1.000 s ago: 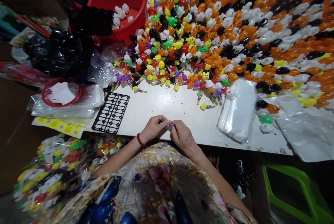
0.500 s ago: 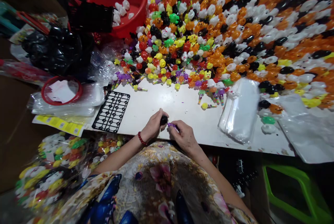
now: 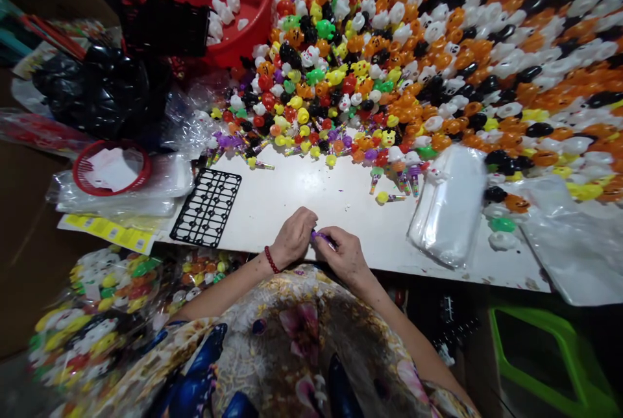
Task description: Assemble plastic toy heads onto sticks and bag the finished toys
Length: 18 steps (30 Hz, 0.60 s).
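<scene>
Right hand (image 3: 344, 254) pinches a purple stick (image 3: 325, 238), likely light, stiff; best held mid-length. At its nine o'clock, left hand (image 3: 294, 236) curls, contents hidden.

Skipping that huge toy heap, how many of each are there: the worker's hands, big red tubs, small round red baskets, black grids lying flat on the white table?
Hands (left hand, right hand): 2
Big red tub: 1
Small round red basket: 1
Flat black grid: 1
Total: 5
</scene>
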Each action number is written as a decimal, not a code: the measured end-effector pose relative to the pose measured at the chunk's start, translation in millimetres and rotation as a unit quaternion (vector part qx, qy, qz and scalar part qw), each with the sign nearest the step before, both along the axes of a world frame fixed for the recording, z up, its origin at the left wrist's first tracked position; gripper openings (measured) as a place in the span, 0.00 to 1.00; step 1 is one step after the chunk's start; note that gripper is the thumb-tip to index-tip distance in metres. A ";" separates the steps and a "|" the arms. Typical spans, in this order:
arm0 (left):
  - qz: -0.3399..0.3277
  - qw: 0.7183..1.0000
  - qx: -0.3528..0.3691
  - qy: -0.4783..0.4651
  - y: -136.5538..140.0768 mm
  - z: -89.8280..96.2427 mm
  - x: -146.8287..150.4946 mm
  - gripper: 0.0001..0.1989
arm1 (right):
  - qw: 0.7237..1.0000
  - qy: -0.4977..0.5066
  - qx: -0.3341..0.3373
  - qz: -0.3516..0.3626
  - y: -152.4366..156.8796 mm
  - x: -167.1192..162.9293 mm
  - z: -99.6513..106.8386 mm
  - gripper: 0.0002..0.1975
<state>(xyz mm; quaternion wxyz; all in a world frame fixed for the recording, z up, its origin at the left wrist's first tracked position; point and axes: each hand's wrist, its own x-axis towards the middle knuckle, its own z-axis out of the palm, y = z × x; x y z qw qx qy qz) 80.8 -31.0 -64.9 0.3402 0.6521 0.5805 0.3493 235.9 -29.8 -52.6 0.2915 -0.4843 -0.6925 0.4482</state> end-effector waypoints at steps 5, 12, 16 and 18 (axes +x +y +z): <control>-0.041 0.999 0.027 0.016 -1.3 5.1 -3.2 0.23 | 0.999 -0.029 0.004 -0.012 0.0 3.5 0.6 0.09; 0.004 0.997 -0.080 -0.007 2.2 2.3 -3.7 0.25 | 0.999 0.016 -0.043 0.023 -2.8 3.3 2.6 0.09; 0.021 0.997 -0.081 0.000 1.0 1.6 -0.6 0.25 | 0.999 0.004 0.001 0.041 -4.1 4.4 3.4 0.09; 0.025 0.997 -0.075 0.000 -0.3 2.2 0.4 0.24 | 0.999 -0.006 0.010 0.047 -4.0 5.1 4.3 0.09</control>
